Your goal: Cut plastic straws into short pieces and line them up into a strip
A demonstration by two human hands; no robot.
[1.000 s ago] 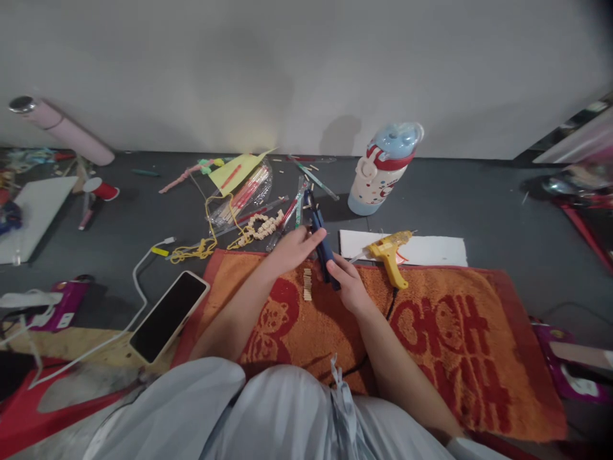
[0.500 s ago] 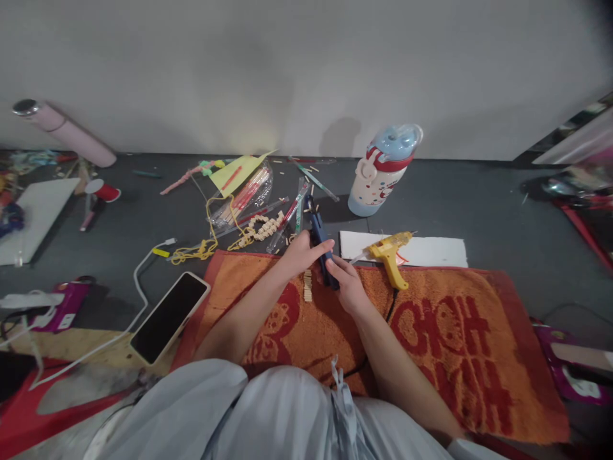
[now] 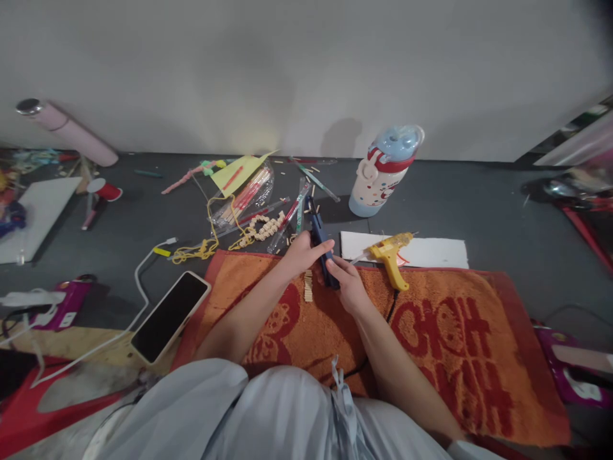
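Observation:
Both hands grip a long dark blue hand tool (image 3: 320,231), held slanting above the far edge of the orange towel (image 3: 431,383). Its exact kind is not clear. My left hand (image 3: 302,253) is closed round its left side, with the thumb laid across it. On the near right side, my right hand (image 3: 348,281) has its fingers wrapped round the tool's lower end. A short row of small pale wooden pieces (image 3: 308,286) lies on the towel just below my left hand. More small pieces and a ring of pale pieces (image 3: 264,227) lie beyond it.
A yellow glue gun (image 3: 393,259) rests across a white strip (image 3: 438,251) to the right. Behind stands a water bottle (image 3: 380,176). To the left are a phone (image 3: 171,316), a white cable (image 3: 138,281), yellow string (image 3: 194,251) and plastic-wrapped sticks (image 3: 249,195).
Both hands keep their hold on the blue tool. At its far end, the dark loop seen earlier looks narrower now. The scene has shifted very slightly with the camera.

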